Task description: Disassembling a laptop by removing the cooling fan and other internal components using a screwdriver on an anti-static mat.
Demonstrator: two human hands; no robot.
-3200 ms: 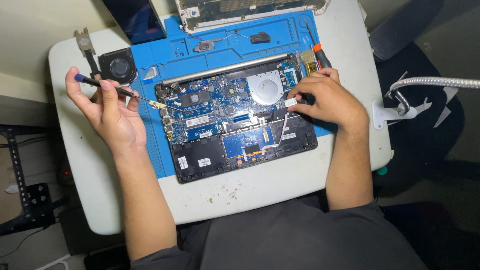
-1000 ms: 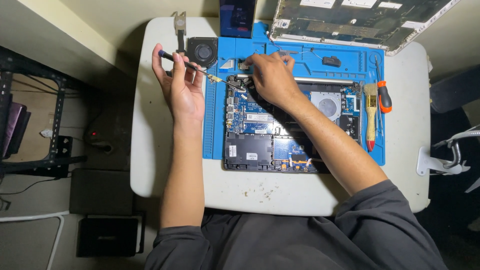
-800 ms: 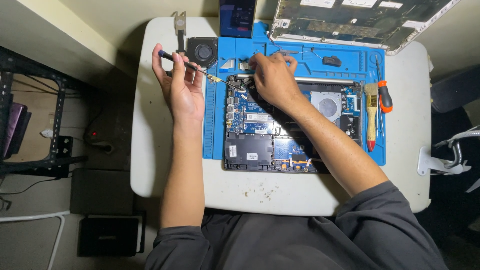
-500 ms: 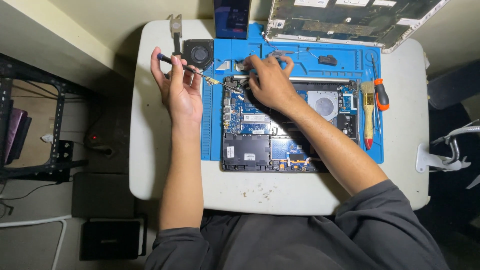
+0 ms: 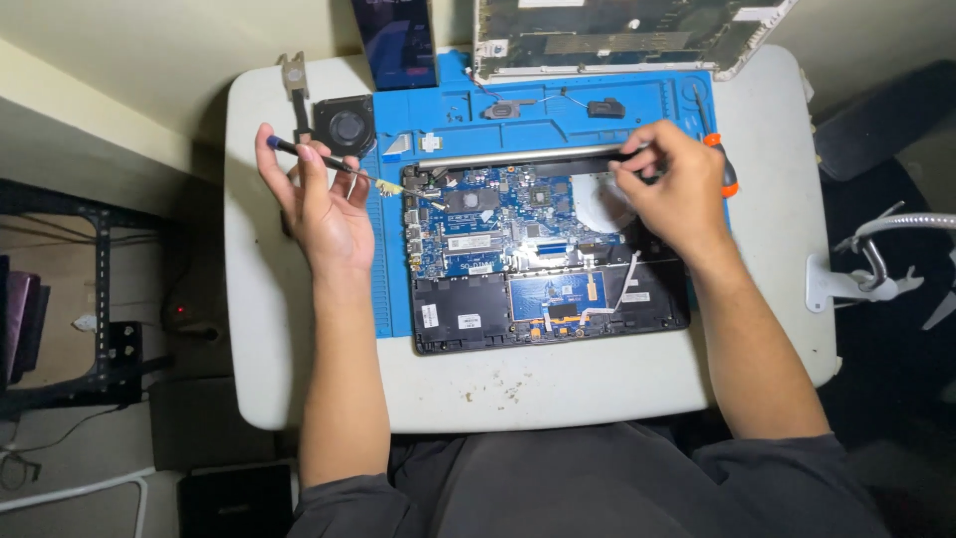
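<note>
Looking down on an opened laptop w/ bottom cover off, lying on a blue repair mat on a white table. Top of frame cuts off the detached laptop cover and a dark phone-like slab; can't tell what the slab is. Right fingertips sit over the laptop's upper right corner near the hinge bar, hiding what's under them; whether they pinch a screw or part can't be made out. An orange-handled tool is mostly hidden behind the right hand, only a bit of handle shows. Lamp w/ flexible neck at right edge, partly cut off. Small bits on the mat's tray slots too small to ID.

Left hand is raised over the table's left side, palm facing up toward cam, fingers loosely curled, thumb and forefinger closed on a thin screwdriver w/ blue end cap. Shaft runs right and slightly down, tip reaching the motherboard's upper left corner. Left forearm comes straight up from bottom of frame.

Right hand is palm down, wrist bent, fingers half curled over the board beside the fan recess; grip state there unclear. Right forearm angles in from lower right.

A loose black fan and a metal bracket lie just above the left hand, at the mat's left edge.
</note>
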